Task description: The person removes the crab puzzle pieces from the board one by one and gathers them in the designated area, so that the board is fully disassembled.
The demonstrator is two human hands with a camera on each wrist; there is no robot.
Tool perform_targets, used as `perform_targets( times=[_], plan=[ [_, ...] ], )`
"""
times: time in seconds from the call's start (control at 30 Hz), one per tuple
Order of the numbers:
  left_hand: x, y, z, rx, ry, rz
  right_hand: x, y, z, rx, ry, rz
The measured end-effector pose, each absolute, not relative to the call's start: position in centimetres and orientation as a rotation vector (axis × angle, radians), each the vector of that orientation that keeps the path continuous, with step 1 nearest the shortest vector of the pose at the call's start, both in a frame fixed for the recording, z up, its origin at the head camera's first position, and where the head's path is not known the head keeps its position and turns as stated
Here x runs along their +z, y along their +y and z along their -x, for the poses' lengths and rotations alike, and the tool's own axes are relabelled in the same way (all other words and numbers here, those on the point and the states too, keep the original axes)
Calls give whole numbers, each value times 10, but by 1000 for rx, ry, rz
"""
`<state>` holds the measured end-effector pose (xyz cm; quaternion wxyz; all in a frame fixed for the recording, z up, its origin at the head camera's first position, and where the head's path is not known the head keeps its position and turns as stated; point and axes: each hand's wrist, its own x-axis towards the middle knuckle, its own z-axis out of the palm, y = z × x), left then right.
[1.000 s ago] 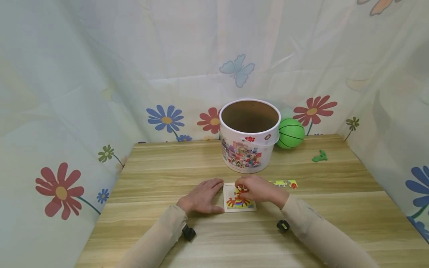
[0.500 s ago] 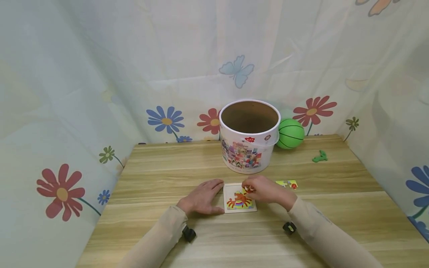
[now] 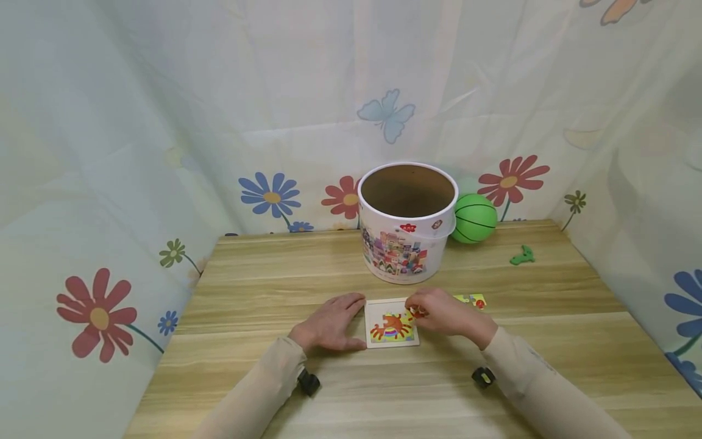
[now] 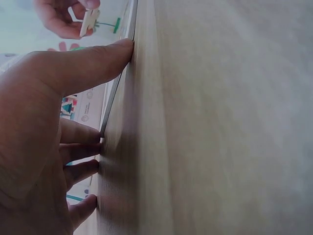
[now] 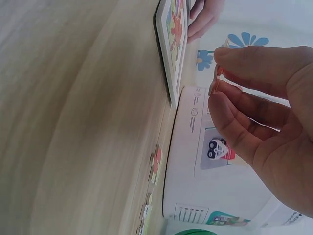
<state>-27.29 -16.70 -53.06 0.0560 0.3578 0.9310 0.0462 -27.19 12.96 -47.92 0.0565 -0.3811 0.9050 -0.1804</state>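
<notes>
A square jigsaw puzzle tray (image 3: 375, 312) with a pale frame lies on the table, its lower part filled with a red, yellow and rainbow picture. Along its left edge rests my left hand (image 3: 331, 323), thumb at the near corner and fingertips at the far one. Above the tray's right side, my right hand (image 3: 446, 314) pinches a jigsaw piece (image 5: 215, 81) between thumb and fingers. The right wrist view shows this piece raised off the tray, mostly edge-on. Several loose jigsaw pieces (image 3: 473, 300) lie right of the tray, partly hidden behind the right hand.
Behind the tray stands a white printed bucket (image 3: 406, 244), its handle hanging at the front. A green ball (image 3: 475, 218) sits beside it. Farther right lies a small green toy (image 3: 522, 255). A flowered curtain (image 3: 307, 152) encloses the wooden table (image 3: 274, 268).
My right hand has moved right across the tray with the jigsaw piece, uncovering more of the tray's upper part. The left hand has stayed at the left edge.
</notes>
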Motion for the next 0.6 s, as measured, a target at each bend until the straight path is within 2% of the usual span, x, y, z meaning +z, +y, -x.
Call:
perform_targets(
  times=[0.6],
  plan=[
    [-533, -166, 276, 127, 2809, -1057, -488, 150, 266, -559, 2769, 1028]
  ],
)
